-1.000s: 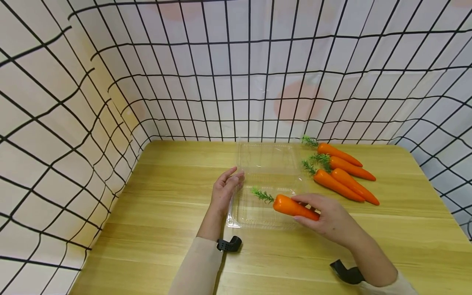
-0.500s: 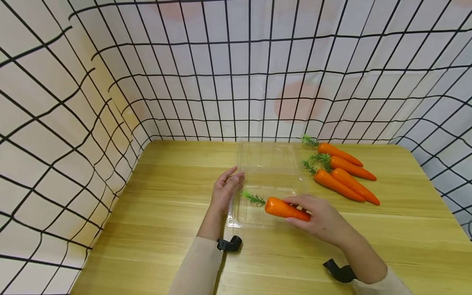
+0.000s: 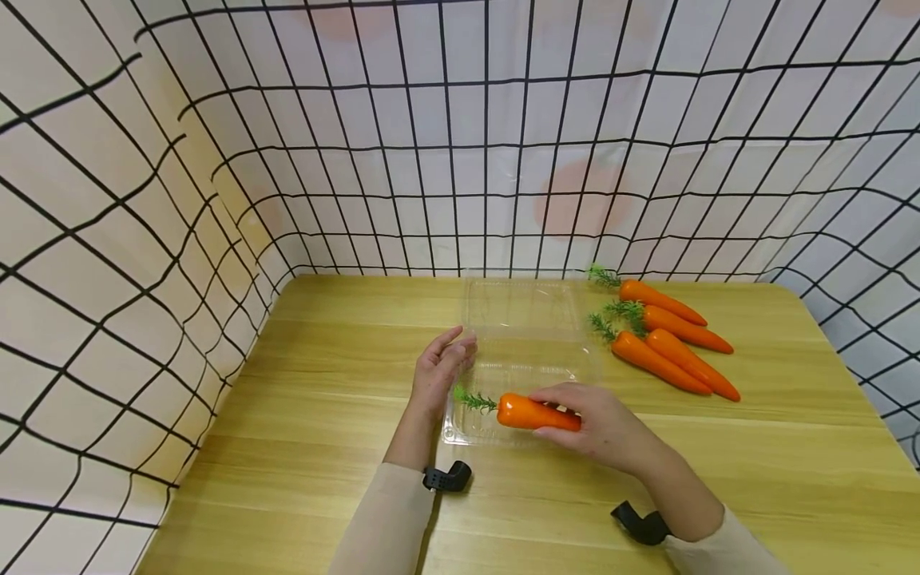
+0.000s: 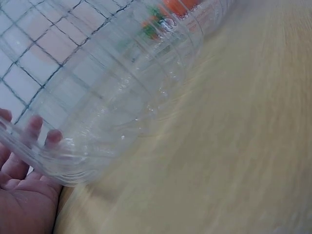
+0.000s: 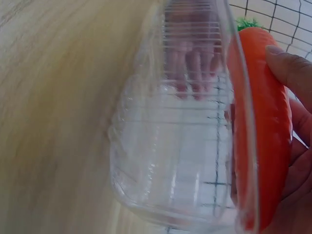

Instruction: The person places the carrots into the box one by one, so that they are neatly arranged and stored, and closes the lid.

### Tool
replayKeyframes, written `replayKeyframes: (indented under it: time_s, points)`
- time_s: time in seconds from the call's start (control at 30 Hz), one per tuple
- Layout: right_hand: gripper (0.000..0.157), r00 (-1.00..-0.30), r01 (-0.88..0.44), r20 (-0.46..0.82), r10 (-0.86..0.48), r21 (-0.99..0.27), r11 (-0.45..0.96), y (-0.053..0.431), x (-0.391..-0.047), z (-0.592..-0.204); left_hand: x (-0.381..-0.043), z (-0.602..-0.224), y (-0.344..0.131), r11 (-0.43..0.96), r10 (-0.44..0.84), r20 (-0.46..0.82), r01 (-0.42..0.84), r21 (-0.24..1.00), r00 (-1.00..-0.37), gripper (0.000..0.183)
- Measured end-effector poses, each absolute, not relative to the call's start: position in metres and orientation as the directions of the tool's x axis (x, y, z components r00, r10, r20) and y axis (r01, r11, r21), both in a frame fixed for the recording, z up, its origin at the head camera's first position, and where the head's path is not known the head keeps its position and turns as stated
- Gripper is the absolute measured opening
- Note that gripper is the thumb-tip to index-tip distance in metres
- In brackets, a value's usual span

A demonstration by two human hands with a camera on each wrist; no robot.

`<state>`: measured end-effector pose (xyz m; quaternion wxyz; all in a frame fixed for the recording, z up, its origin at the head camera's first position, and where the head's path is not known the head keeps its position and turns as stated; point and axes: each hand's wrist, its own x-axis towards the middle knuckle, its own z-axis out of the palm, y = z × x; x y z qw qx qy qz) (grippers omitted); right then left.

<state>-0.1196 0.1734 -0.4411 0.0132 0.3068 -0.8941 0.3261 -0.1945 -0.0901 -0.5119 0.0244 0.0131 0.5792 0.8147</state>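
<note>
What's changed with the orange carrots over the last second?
The right hand carried one orange, tapered carrot with a green leafy top leftward and slightly down in the head view, over the open, clear plastic container. Nothing was newly gripped or released. The left hand stayed at the container's left side; the four other orange carrots stayed put.

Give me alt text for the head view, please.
A right hand holds an orange, green-topped carrot over the near half of an open clear plastic container. The left hand is at the container's left side. Four more carrots lie to the right on a wood-grain table, before a black wire grid.
</note>
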Motion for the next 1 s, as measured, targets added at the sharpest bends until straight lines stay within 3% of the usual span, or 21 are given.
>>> replayKeyframes:
  time_s: [0.43,0.67,1.0]
  points:
    - [0.039,-0.815,-0.502,0.13,-0.564,-0.644,0.577,0.161,-0.129,-0.455,-0.195,-0.512,-0.091,-0.336,0.048,-0.008,-0.024,0.942,-0.999,0.049]
    - [0.039,-0.831,-0.426,0.01,-0.557,-0.654,0.625,0.157,-0.13,-0.459,-0.195,-0.513,-0.091,-0.327,0.054,-0.014,-0.031,0.945,-0.998,0.048]
    - [0.038,-0.854,-0.346,-0.065,-0.515,-0.668,0.659,0.153,-0.132,-0.46,-0.195,-0.511,-0.092,-0.304,0.051,-0.009,-0.024,0.953,-0.999,0.049]
